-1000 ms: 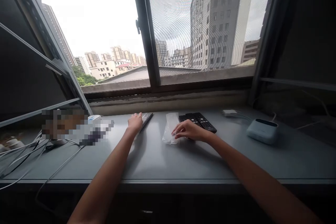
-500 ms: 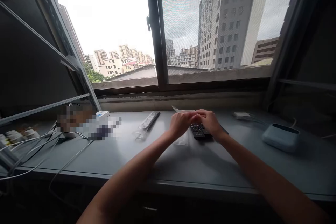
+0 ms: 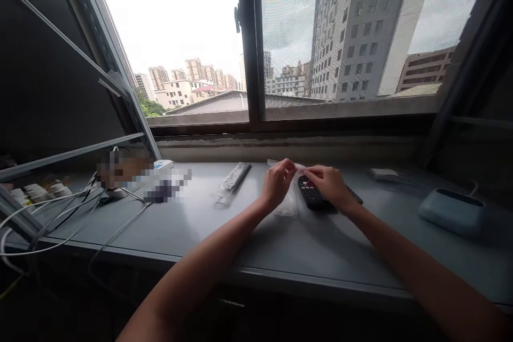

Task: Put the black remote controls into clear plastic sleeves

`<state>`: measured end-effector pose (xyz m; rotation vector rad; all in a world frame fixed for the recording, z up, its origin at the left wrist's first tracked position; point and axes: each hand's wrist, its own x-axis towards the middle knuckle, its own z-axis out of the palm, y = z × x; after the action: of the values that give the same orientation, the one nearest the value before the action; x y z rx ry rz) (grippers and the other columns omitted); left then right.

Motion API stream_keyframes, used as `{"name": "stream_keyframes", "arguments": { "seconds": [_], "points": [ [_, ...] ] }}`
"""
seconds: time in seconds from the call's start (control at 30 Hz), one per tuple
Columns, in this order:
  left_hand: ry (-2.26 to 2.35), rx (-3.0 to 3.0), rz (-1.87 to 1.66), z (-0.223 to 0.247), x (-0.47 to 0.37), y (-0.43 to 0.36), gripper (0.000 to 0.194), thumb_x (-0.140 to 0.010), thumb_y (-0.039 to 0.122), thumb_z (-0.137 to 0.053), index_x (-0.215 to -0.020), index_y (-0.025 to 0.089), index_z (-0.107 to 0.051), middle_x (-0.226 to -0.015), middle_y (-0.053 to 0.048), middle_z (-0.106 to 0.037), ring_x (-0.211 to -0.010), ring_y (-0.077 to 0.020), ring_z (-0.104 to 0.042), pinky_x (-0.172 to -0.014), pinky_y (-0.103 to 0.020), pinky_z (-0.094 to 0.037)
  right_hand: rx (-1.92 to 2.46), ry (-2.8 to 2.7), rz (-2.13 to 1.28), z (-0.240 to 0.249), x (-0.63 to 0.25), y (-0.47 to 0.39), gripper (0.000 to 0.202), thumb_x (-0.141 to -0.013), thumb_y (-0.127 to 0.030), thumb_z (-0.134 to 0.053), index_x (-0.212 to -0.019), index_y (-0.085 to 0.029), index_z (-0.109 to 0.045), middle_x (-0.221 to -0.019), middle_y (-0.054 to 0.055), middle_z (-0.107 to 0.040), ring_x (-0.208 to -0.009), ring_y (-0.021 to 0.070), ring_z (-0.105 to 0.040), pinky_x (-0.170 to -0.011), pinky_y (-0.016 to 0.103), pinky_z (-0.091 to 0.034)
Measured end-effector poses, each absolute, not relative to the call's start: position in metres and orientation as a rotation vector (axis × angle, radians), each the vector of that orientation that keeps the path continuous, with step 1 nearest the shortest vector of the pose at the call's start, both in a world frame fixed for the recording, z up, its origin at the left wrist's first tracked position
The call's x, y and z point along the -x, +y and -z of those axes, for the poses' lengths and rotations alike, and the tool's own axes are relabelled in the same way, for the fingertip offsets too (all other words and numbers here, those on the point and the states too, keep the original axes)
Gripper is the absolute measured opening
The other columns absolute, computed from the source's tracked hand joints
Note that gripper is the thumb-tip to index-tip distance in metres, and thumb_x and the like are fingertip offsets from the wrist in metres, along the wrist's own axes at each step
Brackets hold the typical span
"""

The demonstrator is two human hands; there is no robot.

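My left hand (image 3: 277, 186) is closed in a pinch on a translucent plastic bag (image 3: 299, 169), just above the table. On the bag's other side, my right hand (image 3: 327, 184) pinches it between thumb and finger. A black remote control (image 3: 310, 195) lies on the table between my hands, partly covered by the right one. A second dark, flat thing (image 3: 356, 196) shows from behind my right wrist; most of it is hidden. More clear plastic (image 3: 286, 207) lies flat beside my left wrist.
A dark remote-like bar in clear wrapping (image 3: 234, 177) lies to the left on the grey table (image 3: 192, 243). At the right sit a pale blue box (image 3: 452, 215) and a small white adapter (image 3: 383, 173). White cables (image 3: 114, 235) trail over the left side; a window stands behind.
My hands have moved apart, and plastic now shows between their fingertips. More of the remote's upper end is uncovered. The view has shifted slightly.
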<state>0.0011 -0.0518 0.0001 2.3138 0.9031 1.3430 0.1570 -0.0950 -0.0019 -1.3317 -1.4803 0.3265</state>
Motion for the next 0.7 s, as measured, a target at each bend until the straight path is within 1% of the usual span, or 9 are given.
{"name": "stream_keyframes", "arguments": {
  "seconds": [0.13,0.23,0.3,0.4,0.5,0.6,0.7],
  "points": [
    [0.903,-2.296,-1.39,0.004,-0.005,-0.058,0.011,-0.09,0.029,-0.051,-0.084,0.022,-0.056,-0.084,-0.001,-0.063,-0.064,-0.0118,-0.053,-0.064,-0.022,-0.04,1.377,-1.458,-0.252,-0.002,-0.155,-0.1,0.019,-0.078,-0.036,-0.058,-0.08,-0.02,-0.069,-0.067,0.003,-0.07,-0.053,0.0188,-0.066,-0.057,0.03,-0.052],
    [0.904,-2.415,-1.299,0.008,-0.008,-0.061,0.006,-0.088,0.025,-0.053,-0.083,0.021,-0.055,-0.083,-0.002,-0.061,-0.064,-0.0121,-0.053,-0.065,-0.022,-0.04,1.353,-1.53,-0.285,-0.002,-0.154,-0.101,0.025,-0.077,-0.035,-0.059,-0.095,-0.02,-0.067,-0.07,0.0,-0.069,-0.049,0.016,-0.062,-0.057,0.029,-0.05],
    [0.892,-2.502,-1.238,0.009,-0.009,-0.062,0.006,-0.087,0.021,-0.051,-0.082,0.02,-0.054,-0.083,-0.003,-0.06,-0.065,-0.0123,-0.052,-0.064,-0.022,-0.041,1.386,-1.595,-0.278,0.0,-0.155,-0.1,0.028,-0.077,-0.033,-0.058,-0.1,-0.021,-0.066,-0.069,-0.001,-0.068,-0.049,0.0148,-0.061,-0.06,0.028,-0.049],
    [0.902,-2.619,-1.214,0.01,-0.009,-0.062,0.008,-0.086,0.016,-0.048,-0.084,0.02,-0.054,-0.086,-0.004,-0.06,-0.07,-0.0138,-0.054,-0.063,-0.022,-0.041,1.524,-1.645,-0.104,0.002,-0.157,-0.098,0.025,-0.075,-0.025,-0.056,-0.096,-0.02,-0.068,-0.067,0.0,-0.066,-0.057,0.0166,-0.062,-0.064,0.028,-0.046],
    [0.873,-2.742,-1.215,0.009,-0.009,-0.064,0.013,-0.084,0.012,-0.046,-0.09,0.021,-0.054,-0.092,-0.007,-0.06,-0.086,-0.0185,-0.056,-0.064,-0.023,-0.042,1.615,-1.625,0.059,0.004,-0.157,-0.098,0.029,-0.076,-0.021,-0.051,-0.097,-0.019,-0.07,-0.069,0.003,-0.067,-0.066,0.0199,-0.062,-0.064,0.028,-0.043],
    [0.836,-2.816,-1.18,0.009,-0.01,-0.066,0.017,-0.083,0.012,-0.047,-0.097,0.02,-0.054,-0.097,-0.009,-0.06,-0.095,-0.0218,-0.056,-0.066,-0.025,-0.044,1.588,-1.621,0.012,0.003,-0.156,-0.099,0.033,-0.079,-0.021,-0.042,-0.097,-0.018,-0.07,-0.071,0.005,-0.068,-0.066,0.02,-0.062,-0.063,0.027,-0.042],
    [0.832,-2.83,-1.125,0.011,-0.012,-0.067,0.019,-0.084,0.013,-0.047,-0.1,0.021,-0.054,-0.102,-0.01,-0.061,-0.096,-0.0218,-0.056,-0.067,-0.025,-0.045,1.508,-1.686,-0.129,0.002,-0.154,-0.099,0.031,-0.08,-0.027,-0.043,-0.089,-0.018,-0.071,-0.065,0.003,-0.067,-0.06,0.0186,-0.06,-0.06,0.027,-0.041]
  ]
}}
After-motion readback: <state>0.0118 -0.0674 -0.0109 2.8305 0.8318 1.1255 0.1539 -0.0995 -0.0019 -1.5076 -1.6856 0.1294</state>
